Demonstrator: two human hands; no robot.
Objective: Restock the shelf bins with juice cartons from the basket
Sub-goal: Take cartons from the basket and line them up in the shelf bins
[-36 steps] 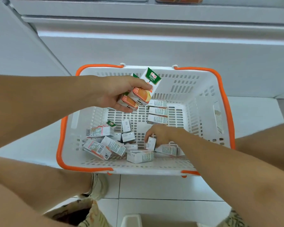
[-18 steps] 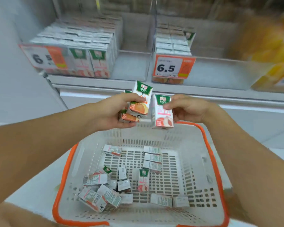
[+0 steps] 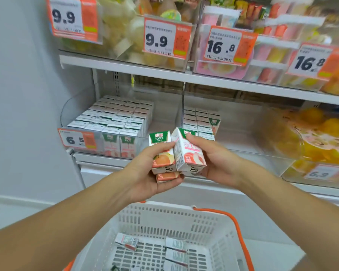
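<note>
My left hand (image 3: 145, 173) grips two orange juice cartons (image 3: 161, 153), one stacked above the other. My right hand (image 3: 213, 161) holds a pink peach carton (image 3: 188, 153) pressed against them. Both hands hover in front of the lower shelf. Behind them, the left clear bin (image 3: 110, 126) is packed with cartons. The right bin (image 3: 202, 122) holds a few rows at its left side. The white basket (image 3: 164, 218) with orange handles sits below, with several cartons (image 3: 176, 249) lying flat on its bottom.
A 6.5 price tag (image 3: 76, 139) hangs on the left bin. Clear tubs of fruit cups (image 3: 311, 137) fill the right of the lower shelf. The upper shelf (image 3: 184, 77) carries snack tubs with 9.9 and 16.8 tags. A white wall is at the left.
My right hand picked a pink carton out of the basket and rose to meet my left hand. Both hands lifted toward the shelf, and my view tilted up from the basket.
</note>
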